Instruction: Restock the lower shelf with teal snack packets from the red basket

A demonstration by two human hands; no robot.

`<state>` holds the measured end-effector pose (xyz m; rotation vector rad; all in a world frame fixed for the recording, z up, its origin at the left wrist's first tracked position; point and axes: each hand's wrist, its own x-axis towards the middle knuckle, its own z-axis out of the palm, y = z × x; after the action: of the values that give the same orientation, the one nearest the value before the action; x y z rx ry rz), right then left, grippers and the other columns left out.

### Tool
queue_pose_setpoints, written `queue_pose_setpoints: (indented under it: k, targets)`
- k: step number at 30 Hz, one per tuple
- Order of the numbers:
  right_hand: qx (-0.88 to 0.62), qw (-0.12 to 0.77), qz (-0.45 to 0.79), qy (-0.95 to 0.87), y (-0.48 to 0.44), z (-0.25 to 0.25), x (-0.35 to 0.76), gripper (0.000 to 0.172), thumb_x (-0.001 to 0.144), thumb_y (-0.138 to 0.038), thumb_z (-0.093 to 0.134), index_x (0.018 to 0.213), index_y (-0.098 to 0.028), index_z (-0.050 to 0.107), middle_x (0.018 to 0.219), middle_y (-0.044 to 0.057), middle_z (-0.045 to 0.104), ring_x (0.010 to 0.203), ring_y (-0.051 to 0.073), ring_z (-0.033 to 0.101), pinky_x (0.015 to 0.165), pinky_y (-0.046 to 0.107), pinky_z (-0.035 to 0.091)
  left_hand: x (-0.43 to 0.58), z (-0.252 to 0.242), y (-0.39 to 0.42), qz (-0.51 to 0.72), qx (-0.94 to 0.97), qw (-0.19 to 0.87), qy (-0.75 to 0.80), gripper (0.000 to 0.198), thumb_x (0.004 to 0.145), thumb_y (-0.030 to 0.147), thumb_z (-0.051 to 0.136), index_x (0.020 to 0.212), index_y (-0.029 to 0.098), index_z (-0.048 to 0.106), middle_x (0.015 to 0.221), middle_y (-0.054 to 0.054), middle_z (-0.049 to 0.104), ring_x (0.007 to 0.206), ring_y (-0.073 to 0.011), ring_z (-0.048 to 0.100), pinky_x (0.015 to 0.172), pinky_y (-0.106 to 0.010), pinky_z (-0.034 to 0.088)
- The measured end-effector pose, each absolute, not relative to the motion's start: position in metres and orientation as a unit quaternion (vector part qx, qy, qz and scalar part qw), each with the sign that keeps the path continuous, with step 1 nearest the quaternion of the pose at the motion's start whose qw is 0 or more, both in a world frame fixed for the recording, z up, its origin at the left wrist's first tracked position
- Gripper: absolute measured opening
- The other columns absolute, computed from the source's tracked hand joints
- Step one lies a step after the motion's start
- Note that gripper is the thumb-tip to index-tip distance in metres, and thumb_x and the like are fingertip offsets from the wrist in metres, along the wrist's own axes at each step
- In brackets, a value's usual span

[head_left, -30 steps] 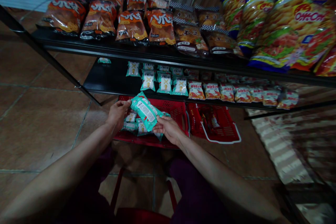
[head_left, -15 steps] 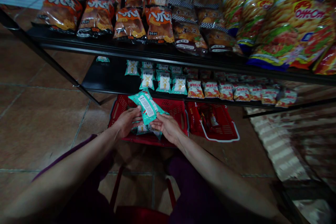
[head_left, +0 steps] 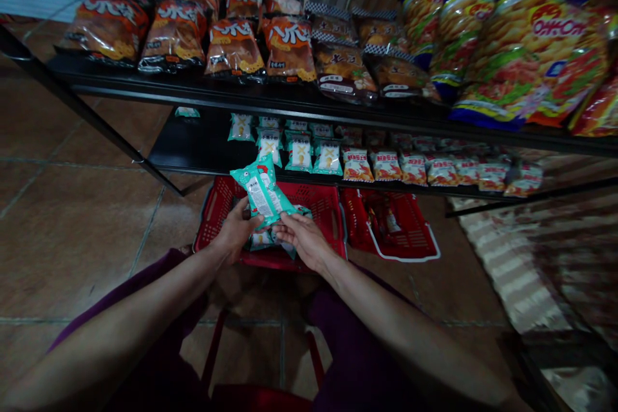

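A teal snack bag [head_left: 263, 196] with its printed back panel facing up is held above a red basket [head_left: 206, 219]. My left hand [head_left: 239, 230] grips its lower left side, thumb on top. My right hand [head_left: 302, 238] pinches its lower right corner. Beneath the hands, more teal bags [head_left: 263, 240] lie in the basket, partly hidden. Matching teal bags [head_left: 299, 151] stand in rows on the lower shelf just beyond.
Orange chip bags [head_left: 232, 48], brown bags [head_left: 345, 67] and large yellow bags [head_left: 521, 58] fill the upper black shelf [head_left: 241, 91]. Red-and-white bags [head_left: 386, 164] stand on the lower shelf [head_left: 193, 145]. A second red basket [head_left: 410, 225] with a white handle sits right.
The teal bag has turned more upright and shifted slightly left. My left hand has moved lower on it, and its thumb now lies over the bag's front edge.
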<state>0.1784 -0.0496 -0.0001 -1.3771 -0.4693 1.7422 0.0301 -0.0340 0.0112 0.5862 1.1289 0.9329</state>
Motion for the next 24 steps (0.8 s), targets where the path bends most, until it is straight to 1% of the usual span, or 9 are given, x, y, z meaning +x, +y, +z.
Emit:
queue_pose_setpoints:
  k: [4, 6, 7, 11, 14, 16, 18, 21, 24]
  targets:
    - [-0.541, 0.452, 0.680, -0.201, -0.044, 0.004, 0.185, 0.036, 0.060, -0.039, 0.077, 0.090, -0.023, 0.066, 0.092, -0.001, 0.068, 0.079, 0.010, 0.061, 0.071, 0.022, 0.049, 0.026, 0.009, -0.032, 0.401, 0.287, 0.698, 0.520, 0.069, 0.057, 0.014, 0.073, 0.122, 0.016, 0.052, 0.092, -0.006, 0.068, 0.070, -0.0155, 0.061, 0.061, -0.026, 0.050]
    - [-0.554, 0.446, 0.671, -0.211, -0.040, 0.005, 0.189, 0.040, 0.061, -0.041, 0.076, 0.096, -0.025, 0.066, 0.103, 0.000, 0.067, 0.084, 0.012, 0.061, 0.071, 0.023, 0.048, 0.025, 0.007, -0.033, 0.375, 0.309, 0.701, 0.522, 0.073, 0.059, 0.014, 0.071, 0.128, 0.018, 0.048, 0.091, -0.005, 0.068, 0.067, -0.0139, 0.060, 0.059, -0.025, 0.049]
    - [-0.557, 0.441, 0.669, -0.219, -0.038, 0.005, 0.190, 0.041, 0.061, -0.042, 0.076, 0.097, -0.025, 0.066, 0.104, 0.001, 0.067, 0.084, 0.013, 0.061, 0.070, 0.023, 0.048, 0.024, 0.007, -0.034, 0.358, 0.324, 0.705, 0.519, 0.074, 0.061, 0.015, 0.070, 0.131, 0.019, 0.046, 0.091, -0.005, 0.068, 0.064, -0.0131, 0.059, 0.058, -0.025, 0.049]
    - [-0.529, 0.448, 0.682, -0.232, -0.033, 0.002, 0.190, 0.041, 0.058, -0.044, 0.078, 0.091, -0.021, 0.066, 0.088, 0.001, 0.070, 0.070, 0.014, 0.062, 0.063, 0.025, 0.047, 0.023, 0.004, -0.039, 0.306, 0.402, 0.703, 0.500, 0.073, 0.068, 0.019, 0.065, 0.136, 0.021, 0.040, 0.086, -0.003, 0.067, 0.057, -0.0111, 0.057, 0.054, -0.024, 0.048]
    - [-0.530, 0.448, 0.681, -0.234, -0.033, -0.002, 0.190, 0.038, 0.058, -0.044, 0.078, 0.085, -0.020, 0.065, 0.074, -0.001, 0.069, 0.059, 0.012, 0.058, 0.058, 0.025, 0.047, 0.023, 0.005, -0.041, 0.275, 0.442, 0.699, 0.491, 0.068, 0.072, 0.022, 0.062, 0.136, 0.018, 0.039, 0.079, -0.003, 0.065, 0.055, -0.0115, 0.057, 0.052, -0.023, 0.047]
    - [-0.542, 0.450, 0.670, -0.235, -0.033, -0.004, 0.191, 0.036, 0.058, -0.044, 0.078, 0.080, -0.019, 0.064, 0.069, -0.002, 0.067, 0.055, 0.011, 0.056, 0.055, 0.024, 0.045, 0.023, 0.004, -0.041, 0.258, 0.448, 0.706, 0.484, 0.063, 0.074, 0.025, 0.061, 0.133, 0.016, 0.041, 0.079, -0.004, 0.065, 0.056, -0.0120, 0.058, 0.052, -0.024, 0.047]
    - [-0.552, 0.460, 0.656, -0.231, -0.033, -0.004, 0.192, 0.035, 0.056, -0.044, 0.078, 0.076, -0.018, 0.063, 0.067, -0.002, 0.066, 0.054, 0.010, 0.055, 0.054, 0.023, 0.044, 0.024, 0.002, -0.042, 0.253, 0.444, 0.716, 0.476, 0.060, 0.074, 0.027, 0.060, 0.130, 0.014, 0.043, 0.081, -0.005, 0.065, 0.057, -0.0123, 0.059, 0.055, -0.025, 0.048]
    - [-0.565, 0.468, 0.642, -0.221, -0.033, -0.001, 0.192, 0.037, 0.053, -0.044, 0.078, 0.073, -0.017, 0.063, 0.067, -0.002, 0.066, 0.054, 0.010, 0.055, 0.054, 0.023, 0.045, 0.026, -0.004, -0.044, 0.254, 0.432, 0.726, 0.470, 0.062, 0.073, 0.029, 0.062, 0.129, 0.014, 0.042, 0.081, -0.005, 0.065, 0.059, -0.0132, 0.060, 0.059, -0.027, 0.049]
    - [-0.572, 0.476, 0.630, -0.221, -0.032, 0.002, 0.192, 0.038, 0.053, -0.045, 0.078, 0.075, -0.017, 0.063, 0.068, -0.002, 0.067, 0.055, 0.011, 0.056, 0.056, 0.024, 0.046, 0.026, -0.008, -0.045, 0.266, 0.434, 0.699, 0.502, 0.056, 0.069, 0.029, 0.066, 0.121, 0.016, 0.050, 0.084, -0.004, 0.063, 0.064, -0.0144, 0.060, 0.061, -0.028, 0.049]
